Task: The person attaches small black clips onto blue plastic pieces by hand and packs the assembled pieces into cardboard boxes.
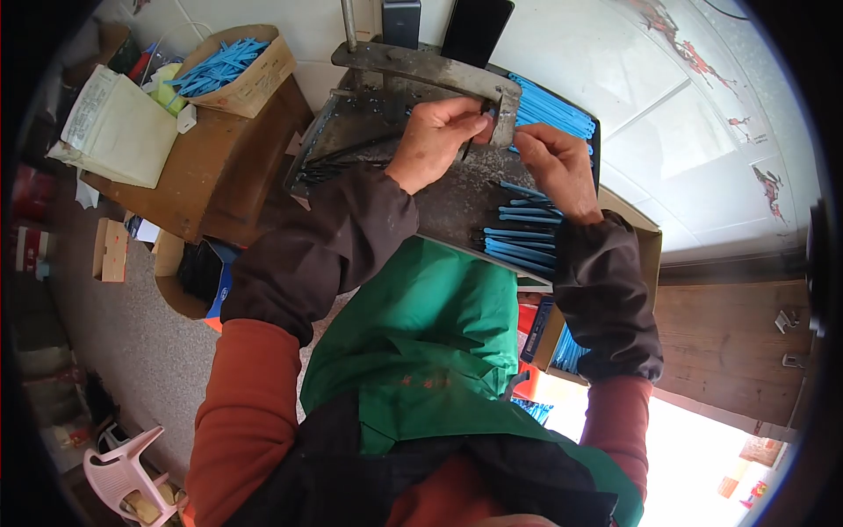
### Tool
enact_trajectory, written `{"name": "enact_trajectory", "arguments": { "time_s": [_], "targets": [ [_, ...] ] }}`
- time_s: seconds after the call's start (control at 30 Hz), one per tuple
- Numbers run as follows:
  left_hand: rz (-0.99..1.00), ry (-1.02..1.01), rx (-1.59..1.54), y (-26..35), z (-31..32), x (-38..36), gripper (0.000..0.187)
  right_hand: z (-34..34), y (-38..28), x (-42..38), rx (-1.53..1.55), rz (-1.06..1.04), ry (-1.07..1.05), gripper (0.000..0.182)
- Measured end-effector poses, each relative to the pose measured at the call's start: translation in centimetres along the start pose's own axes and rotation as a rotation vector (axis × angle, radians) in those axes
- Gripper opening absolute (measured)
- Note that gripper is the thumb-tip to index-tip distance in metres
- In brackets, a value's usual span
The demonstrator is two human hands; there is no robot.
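My left hand [436,145] is closed in a pinch at the left side of the upright end of a metal arm [430,66]. A small dark piece shows by its fingertips, but I cannot make out what it is. On the other side of that upright, my right hand [559,169] has thumb and fingers pressed together; anything in them is hidden. Thin blue strips [553,107] lie in a stack behind the right hand. More blue strips with dark tips [522,250] lie in a bundle below it, near the worktop's front edge. Thin black strips [342,162] lie left of my left hand.
The metal worktop [439,206] has a raised rim. A phone [477,31] leans against the tiled wall behind it. On a wooden cabinet at left stands a carton [255,83] of blue strips. An open box [571,347] with blue strips sits beneath my right forearm.
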State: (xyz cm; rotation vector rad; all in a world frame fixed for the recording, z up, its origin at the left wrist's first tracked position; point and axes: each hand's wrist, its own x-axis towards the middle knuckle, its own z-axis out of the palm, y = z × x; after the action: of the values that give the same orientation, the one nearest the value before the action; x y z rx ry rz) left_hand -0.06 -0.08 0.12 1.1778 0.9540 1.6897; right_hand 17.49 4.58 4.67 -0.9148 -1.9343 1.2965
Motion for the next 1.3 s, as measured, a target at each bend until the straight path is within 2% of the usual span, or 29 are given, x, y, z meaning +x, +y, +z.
{"name": "enact_trajectory", "arguments": {
  "time_s": [0.03,0.13,0.17,0.27,0.33,0.4,0.43,0.47,0.5,0.53,0.6,0.7,0.9,1.03,1.13,1.23,1.3],
  "targets": [
    [-0.003,0.021,-0.006,-0.1,0.0,-0.1,0.014,0.2,-0.1,0.1,0.103,0.097,-0.037,0.018],
    [0.049,-0.005,0.169,0.0,-0.5,-0.1,0.014,0.0,-0.3,0.7,0.108,0.184,-0.103,0.013],
    [0.050,-0.026,0.204,0.0,-0.7,0.0,0.014,0.1,0.5,1.1,-0.143,-0.168,-0.030,0.008],
    [0.016,-0.061,0.240,0.2,-0.9,-0.3,0.017,0.1,-0.5,1.6,-0.396,-0.427,-0.042,0.006],
    [-0.024,-0.034,0.178,0.5,-0.6,-0.4,0.021,-0.3,-0.3,1.5,-0.364,-0.396,-0.037,0.006],
    [0.266,-0.073,0.439,1.1,-1.5,-0.4,0.027,-1.6,0.4,1.2,-0.334,-0.355,-0.033,0.006],
    [0.404,-0.092,0.570,2.3,-2.1,-0.8,0.031,-2.5,-0.1,0.5,-0.469,-0.292,-0.034,0.006],
    [0.262,-0.188,0.650,4.4,-3.9,-1.4,0.044,-3.6,1.0,-0.3,-0.593,-0.394,-0.072,0.008],
    [0.265,-0.276,0.673,5.3,-6.2,-1.6,0.048,-4.7,2.7,-1.1,-0.715,-0.495,-0.107,0.009],
    [0.100,-0.385,0.741,6.8,-8.3,-2.0,0.057,-5.1,3.6,-1.8,-0.837,-0.601,-0.139,0.010],
    [0.107,-0.471,1.107,8.3,-10.9,-2.9,0.065,-4.1,3.2,-4.4,-0.841,-0.538,-0.151,0.014],
    [0.015,-0.529,1.463,8.1,-11.7,-4.4,0.069,-2.8,2.2,-5.9,-0.806,-0.493,-0.189,0.018],
    [0.116,-0.737,1.560,7.6,-9.6,-3.3,0.036,-2.7,1.3,-6.3,-0.770,-0.472,-0.194,0.018],
    [0.239,-0.729,1.687,4.5,-9.3,-2.7,0.021,-2.6,1.5,-6.0,-0.774,-0.485,-0.169,0.017],
    [0.282,-0.705,1.628,4.1,-9.6,-2.8,0.024,-2.4,1.8,-5.1,-0.886,-0.531,-0.125,0.017],
    [0.361,-0.454,1.347,4.7,-9.8,-3.0,0.026,-3.3,2.4,-5.1,-1.028,-0.460,-0.216,0.008],
    [0.225,-0.189,1.024,5.2,-8.9,-3.1,0.027,-4.0,2.6,-5.1,-1.106,-0.402,-0.251,0.005]
  ]
}}
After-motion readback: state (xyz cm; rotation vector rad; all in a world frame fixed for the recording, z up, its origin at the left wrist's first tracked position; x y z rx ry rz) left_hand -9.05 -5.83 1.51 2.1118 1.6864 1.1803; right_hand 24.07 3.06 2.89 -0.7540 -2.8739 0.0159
